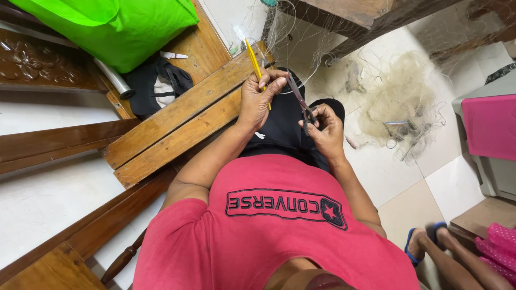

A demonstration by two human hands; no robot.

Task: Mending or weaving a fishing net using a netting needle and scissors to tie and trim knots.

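Here my left hand (260, 99) is curled nearly closed, the fingers folded in toward the palm and pinching a slim yellow netting needle (254, 63) that sticks up and away from me, its tip leaning to the far left. The same fingertips seem to gather a few strands of the pale fishing net (398, 102), though the threads are too fine for me to tell exactly how they are caught. My left forearm comes up from the near left, wrist bent slightly inward.

My right hand (324, 129) is also closed, thumb and fingers wrapped through the handles of dark scissors (299, 99). The blades point up and to the left, toward my left hand, and lie almost together; their tips come just beside my left fingertips. My right forearm runs up from the near right, elbow tucked against my red shirt (269, 231).

Both hands meet over my lap, above my black shorts (282, 129). The bulk of the net lies heaped on the tiled floor (457, 185) to the far right, with loose strands trailing up toward my hands. To the left is a wooden bench (177, 123) carrying a bright green bag (115, 29).
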